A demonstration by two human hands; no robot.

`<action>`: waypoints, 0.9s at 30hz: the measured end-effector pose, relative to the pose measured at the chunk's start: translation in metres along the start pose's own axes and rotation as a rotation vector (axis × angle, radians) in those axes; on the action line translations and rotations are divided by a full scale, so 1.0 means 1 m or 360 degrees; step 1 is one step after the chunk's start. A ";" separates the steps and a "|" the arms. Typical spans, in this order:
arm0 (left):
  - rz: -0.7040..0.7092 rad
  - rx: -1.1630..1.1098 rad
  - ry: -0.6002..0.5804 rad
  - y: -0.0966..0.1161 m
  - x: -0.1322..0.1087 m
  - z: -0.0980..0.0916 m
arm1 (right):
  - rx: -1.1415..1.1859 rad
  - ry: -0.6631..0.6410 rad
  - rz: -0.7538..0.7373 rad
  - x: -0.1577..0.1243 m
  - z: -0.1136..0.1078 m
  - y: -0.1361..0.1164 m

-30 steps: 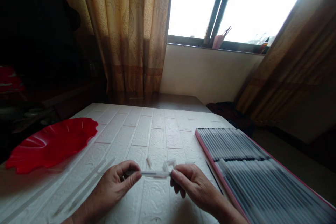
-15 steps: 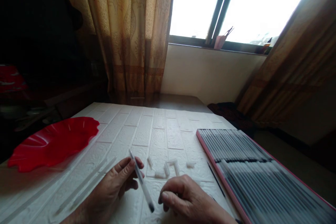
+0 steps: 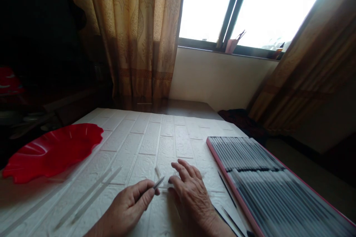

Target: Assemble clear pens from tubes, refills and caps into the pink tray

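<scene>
My left hand is closed round a slim pen, whose pale tip sticks out past the thumb and forefinger. Just right of it, my right hand reaches over the white brick-patterned surface with its fingers apart and bent downward. It hides most of the small clear caps that lie there; whether its fingertips touch one cannot be made out. One small clear cap shows between the two hands, beyond the pen tip.
A pink-edged tray packed with rows of pens lies at right, with thin dark refills beside it. Long clear tubes lie at left, near a red wavy-rimmed plate. Curtains and a window stand behind.
My left hand has tipped the pen so its point now faces right and away. My right hand has moved forward over the small caps and spread its fingers.
</scene>
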State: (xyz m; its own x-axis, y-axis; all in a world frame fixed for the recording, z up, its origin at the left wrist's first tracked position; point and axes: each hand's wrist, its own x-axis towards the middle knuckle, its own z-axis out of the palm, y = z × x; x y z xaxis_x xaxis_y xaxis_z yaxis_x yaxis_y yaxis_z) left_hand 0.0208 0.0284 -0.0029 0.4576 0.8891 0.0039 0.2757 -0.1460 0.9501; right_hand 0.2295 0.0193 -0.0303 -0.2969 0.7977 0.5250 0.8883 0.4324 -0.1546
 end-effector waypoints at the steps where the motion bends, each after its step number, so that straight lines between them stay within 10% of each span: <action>1: 0.0072 0.0170 -0.0009 0.001 -0.001 -0.001 | 0.0066 -0.0048 0.0053 0.000 -0.004 0.000; 10: 0.0286 0.0894 0.0083 -0.004 -0.004 -0.007 | 0.0695 -0.0261 0.0237 -0.002 -0.029 0.006; 27: 0.0412 0.1092 0.0043 -0.006 -0.007 -0.008 | 0.0813 -0.0345 0.0121 -0.001 -0.034 -0.001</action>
State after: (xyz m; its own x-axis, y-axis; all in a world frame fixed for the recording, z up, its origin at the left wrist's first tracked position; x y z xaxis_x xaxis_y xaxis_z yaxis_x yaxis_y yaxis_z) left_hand 0.0093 0.0262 -0.0064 0.5615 0.7983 0.2178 0.6330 -0.5839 0.5084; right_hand 0.2411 0.0039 -0.0025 -0.3517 0.8796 0.3204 0.6434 0.4758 -0.5997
